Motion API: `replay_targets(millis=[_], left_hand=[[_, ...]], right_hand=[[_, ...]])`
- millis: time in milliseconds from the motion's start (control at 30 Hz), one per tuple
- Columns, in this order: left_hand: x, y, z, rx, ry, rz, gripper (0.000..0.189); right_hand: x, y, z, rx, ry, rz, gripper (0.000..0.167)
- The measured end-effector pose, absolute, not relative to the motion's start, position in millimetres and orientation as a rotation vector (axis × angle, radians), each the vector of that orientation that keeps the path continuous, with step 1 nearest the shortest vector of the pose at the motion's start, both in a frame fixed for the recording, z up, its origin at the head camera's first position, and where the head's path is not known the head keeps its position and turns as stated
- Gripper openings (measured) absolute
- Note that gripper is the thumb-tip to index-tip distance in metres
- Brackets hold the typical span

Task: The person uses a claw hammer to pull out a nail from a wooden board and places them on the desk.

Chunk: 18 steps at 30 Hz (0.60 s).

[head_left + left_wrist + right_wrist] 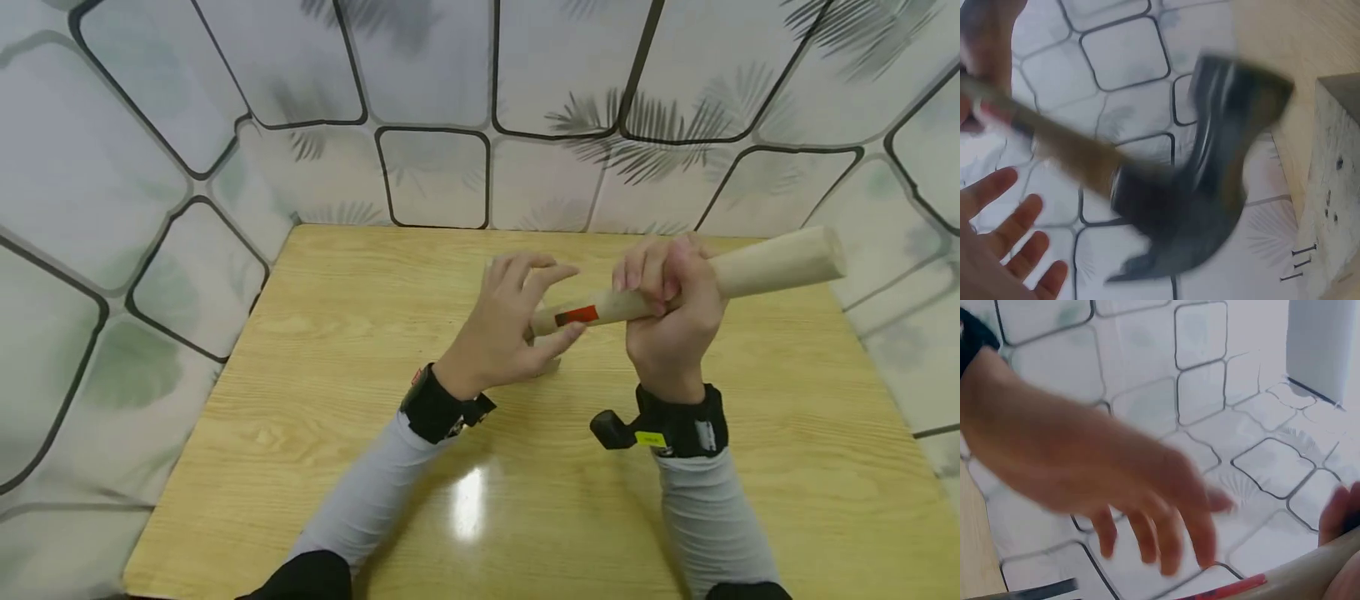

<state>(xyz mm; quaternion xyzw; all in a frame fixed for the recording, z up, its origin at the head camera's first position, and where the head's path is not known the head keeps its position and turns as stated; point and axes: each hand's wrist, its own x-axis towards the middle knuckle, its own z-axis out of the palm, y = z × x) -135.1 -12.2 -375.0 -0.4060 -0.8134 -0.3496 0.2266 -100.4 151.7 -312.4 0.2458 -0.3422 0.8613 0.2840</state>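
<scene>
A claw hammer with a pale wooden handle and a dark metal head is held up over the table. My right hand grips the handle partway along, its thick end sticking out to the right. A red and black label marks the handle left of that grip. My left hand is by the head end, which it mostly hides in the head view. In the left wrist view its fingers are spread, apart from the handle. Past the hammer head stands a wooden block.
Several nails show at the side of the block. The wood-topped table meets patterned cloth walls at the back and sides. Both wrists wear black bands.
</scene>
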Motion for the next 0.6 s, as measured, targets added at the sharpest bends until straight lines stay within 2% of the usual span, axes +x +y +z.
replay_targets(millis=[133,400,600], left_hand=[[-165,-30,-387,-0.965,-2.246,-1.212,0.044],[-230,-53,-446,-0.358,-2.716,-1.301,0.045],[-257,-46,-467,-0.133,-2.819,-1.308,0.049]], right_hand=[[-103,159,-312,0.743,-0.957,2.314,0.050],[-104,168,-310,0.810,-1.115,2.326,0.049],[-105,168,-304,0.784,-1.245,2.309,0.049]])
